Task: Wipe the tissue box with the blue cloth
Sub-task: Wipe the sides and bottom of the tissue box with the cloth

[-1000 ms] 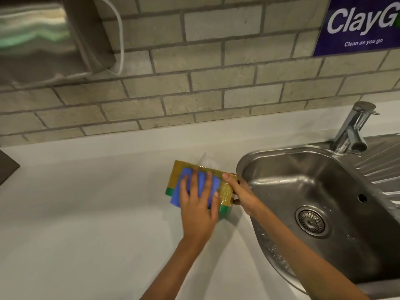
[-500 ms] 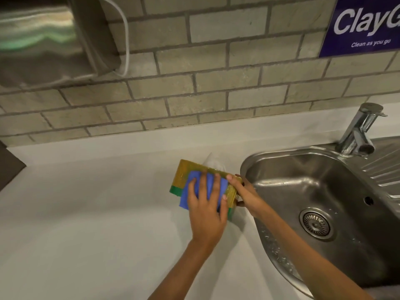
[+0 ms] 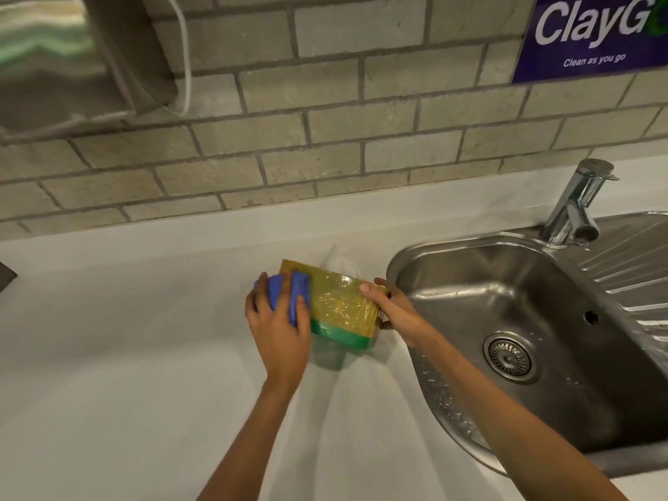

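Note:
A yellow and green tissue box (image 3: 339, 305) wrapped in shiny plastic stands tilted on the white counter (image 3: 126, 356), with a white tissue sticking out behind it. My left hand (image 3: 278, 327) presses a folded blue cloth (image 3: 289, 294) against the box's left end. The box's right end, next to the sink, is gripped by my right hand (image 3: 394, 312). Part of the cloth is hidden under my fingers.
A steel sink (image 3: 524, 320) with a drain and a chrome tap (image 3: 574, 204) lies right of the box. A brick wall rises behind, with a metal dispenser (image 3: 72, 56) at top left and a purple sign (image 3: 592, 34) at top right. A dark object (image 3: 5, 276) sits at the left edge.
My left hand has slid the blue cloth from the middle of the box's face to its left end. The right hand keeps its hold on the right end.

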`<state>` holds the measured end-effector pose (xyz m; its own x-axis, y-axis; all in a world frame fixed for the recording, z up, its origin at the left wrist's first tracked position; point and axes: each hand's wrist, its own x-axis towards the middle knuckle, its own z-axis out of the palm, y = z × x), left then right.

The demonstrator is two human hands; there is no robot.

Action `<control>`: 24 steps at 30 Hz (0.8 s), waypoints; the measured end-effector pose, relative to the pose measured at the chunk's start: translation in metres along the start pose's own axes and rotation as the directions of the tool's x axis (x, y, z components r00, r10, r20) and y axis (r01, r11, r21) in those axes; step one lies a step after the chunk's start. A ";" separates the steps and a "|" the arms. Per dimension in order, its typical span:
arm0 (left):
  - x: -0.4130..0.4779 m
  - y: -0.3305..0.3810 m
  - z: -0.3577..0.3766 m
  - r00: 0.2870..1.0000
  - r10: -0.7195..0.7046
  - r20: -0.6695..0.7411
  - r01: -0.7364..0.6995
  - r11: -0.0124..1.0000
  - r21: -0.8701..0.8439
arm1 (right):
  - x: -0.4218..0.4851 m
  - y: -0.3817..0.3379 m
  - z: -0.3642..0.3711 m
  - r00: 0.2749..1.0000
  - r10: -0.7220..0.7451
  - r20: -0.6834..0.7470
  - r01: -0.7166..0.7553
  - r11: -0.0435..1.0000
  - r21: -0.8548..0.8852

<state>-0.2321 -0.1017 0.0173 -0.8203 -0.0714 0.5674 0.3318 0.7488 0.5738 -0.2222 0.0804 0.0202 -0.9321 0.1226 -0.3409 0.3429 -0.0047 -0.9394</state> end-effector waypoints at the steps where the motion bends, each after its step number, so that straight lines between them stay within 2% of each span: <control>1: 0.006 -0.001 0.001 0.994 -0.113 -0.003 0.113 0.992 -0.053 | 0.000 0.001 0.000 1.000 -0.001 -0.002 0.001 1.000 -0.004; 3: 0.010 0.002 0.004 0.966 -0.258 -0.023 0.256 0.963 -0.081 | 0.002 0.002 0.002 1.000 -0.006 -0.010 0.006 1.000 -0.006; 4: 0.007 0.006 0.006 0.964 -0.262 -0.042 0.261 0.964 -0.042 | 0.002 0.002 0.003 1.000 -0.009 -0.017 0.008 1.000 -0.009; 7: -0.010 0.019 0.007 0.993 -0.116 -0.022 0.117 0.990 0.084 | 0.002 0.002 0.006 0.999 -0.036 -0.032 0.036 0.999 -0.002; 9: -0.023 0.021 0.009 0.999 -0.042 0.002 0.042 0.994 0.101 | 0.001 0.001 0.009 0.997 -0.079 -0.027 0.079 0.997 -0.021; 10: -0.025 0.020 0.008 0.998 -0.067 0.006 0.067 0.994 0.083 | -0.001 0.000 0.011 0.993 -0.118 -0.021 0.117 0.991 -0.059; 12: -0.019 0.013 0.006 0.975 -0.223 -0.010 0.223 0.975 0.003 | -0.006 -0.002 0.015 0.981 -0.193 -0.009 0.189 0.969 -0.157; 15: 0.002 -0.005 -0.002 0.846 -0.530 0.046 0.530 0.831 -0.167 | -0.010 -0.001 0.017 0.966 -0.259 0.006 0.251 0.931 -0.266; 17: 0.013 -0.016 -0.010 0.755 -0.644 0.120 0.652 0.720 -0.239 | -0.011 0.002 0.017 0.953 -0.302 0.030 0.295 0.900 -0.320; 22: 0.015 -0.026 -0.019 0.604 -0.737 0.302 0.787 0.493 -0.372 | -0.018 0.008 0.030 0.913 -0.406 0.029 0.381 0.829 -0.410; 24: 0.007 -0.018 -0.019 0.584 -0.735 0.345 0.800 0.448 -0.400 | -0.021 0.012 0.036 0.900 -0.436 0.012 0.400 0.814 -0.421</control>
<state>-0.2350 -0.1276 0.0224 -0.8834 -0.3645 -0.2945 -0.3216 0.0147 0.9468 -0.2024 0.0420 0.0146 -0.9896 0.1009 0.1022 -0.0442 0.4633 -0.8851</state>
